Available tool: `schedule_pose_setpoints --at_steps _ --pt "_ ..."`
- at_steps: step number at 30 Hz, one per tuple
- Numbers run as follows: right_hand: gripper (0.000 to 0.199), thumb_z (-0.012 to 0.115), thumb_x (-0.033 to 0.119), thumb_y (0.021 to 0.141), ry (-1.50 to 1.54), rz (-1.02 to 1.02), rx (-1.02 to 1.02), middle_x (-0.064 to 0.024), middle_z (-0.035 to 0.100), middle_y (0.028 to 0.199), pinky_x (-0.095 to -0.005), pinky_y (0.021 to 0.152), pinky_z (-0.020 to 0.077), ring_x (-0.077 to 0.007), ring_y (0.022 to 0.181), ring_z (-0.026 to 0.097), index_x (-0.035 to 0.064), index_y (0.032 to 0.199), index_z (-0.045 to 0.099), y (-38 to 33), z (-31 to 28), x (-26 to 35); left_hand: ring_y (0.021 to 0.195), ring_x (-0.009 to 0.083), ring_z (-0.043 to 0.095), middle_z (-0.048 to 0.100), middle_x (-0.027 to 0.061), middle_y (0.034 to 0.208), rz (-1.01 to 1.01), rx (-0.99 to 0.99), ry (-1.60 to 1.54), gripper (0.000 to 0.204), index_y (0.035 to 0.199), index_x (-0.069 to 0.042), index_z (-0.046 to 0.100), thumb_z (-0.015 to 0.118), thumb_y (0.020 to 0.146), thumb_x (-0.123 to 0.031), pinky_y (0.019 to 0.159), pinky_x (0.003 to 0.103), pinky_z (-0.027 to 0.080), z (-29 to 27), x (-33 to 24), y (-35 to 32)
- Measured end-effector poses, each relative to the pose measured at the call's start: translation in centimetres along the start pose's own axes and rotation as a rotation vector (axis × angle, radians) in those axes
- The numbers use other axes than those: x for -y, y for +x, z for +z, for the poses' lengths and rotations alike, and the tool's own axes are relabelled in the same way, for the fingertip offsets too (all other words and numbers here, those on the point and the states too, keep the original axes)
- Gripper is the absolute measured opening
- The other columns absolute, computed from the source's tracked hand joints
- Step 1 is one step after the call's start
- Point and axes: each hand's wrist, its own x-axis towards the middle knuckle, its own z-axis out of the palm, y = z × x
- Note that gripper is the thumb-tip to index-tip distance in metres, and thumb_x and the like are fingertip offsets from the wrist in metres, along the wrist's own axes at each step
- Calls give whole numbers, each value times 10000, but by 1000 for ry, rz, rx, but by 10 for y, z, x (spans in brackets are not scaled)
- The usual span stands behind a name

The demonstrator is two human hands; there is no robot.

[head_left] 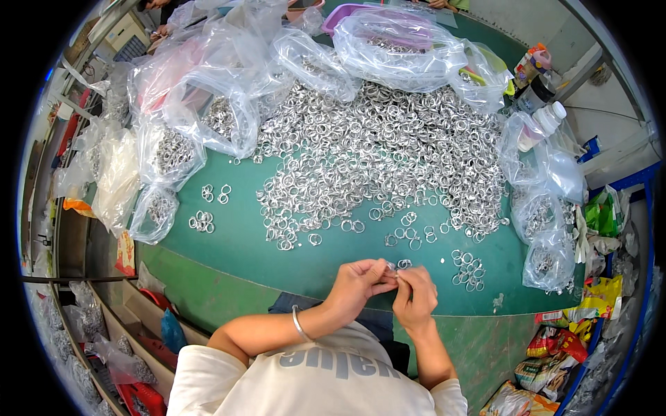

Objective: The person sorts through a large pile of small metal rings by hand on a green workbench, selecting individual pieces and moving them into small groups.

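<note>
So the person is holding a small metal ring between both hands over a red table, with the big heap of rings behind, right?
Not quite: the head view shows the table is green, not red. Both the left hand and right hand do pinch a small metal ring, with the ring heap behind.

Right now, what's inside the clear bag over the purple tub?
The clear bag holds silver rings, visible through the plastic. The purple tub beneath is mostly covered, so its contents cannot be seen.

A green table point(243, 243) carries heaped silver rings point(388, 159) and clear plastic bags point(229, 83).
</note>
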Motion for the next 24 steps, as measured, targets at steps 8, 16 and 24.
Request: schedule_pose_setpoints --at_steps 8,16,24 --pt "153 592 49 901 114 573 70 -94 567 740 -284 534 422 -162 595 526 -8 1042 597 21 -7 -33 908 173 639 656 119 987 -10 -72 155 250 1059 46 623 556 969 -177 881 322 531 -8 -2 2" --pt "354 549 218 961 186 791 312 -43 594 812 -271 611 441 -116 687 530 -18 1221 506 46 -11 -70 980 179 625 653 111 1034 134 -59 303 184 1073 39 623 587 931 -73 893 296 508 -5 -6 2" --pt "311 440 256 1017 1437 1300 90 -116 598 1023 -345 738 502 -204 876 603 -6 1163 525 5 2 -12 1086 241 599 603 132 1214 817 19 1214 416 1199 -12 547 662 805 54 965 339 457 7 -11 7"
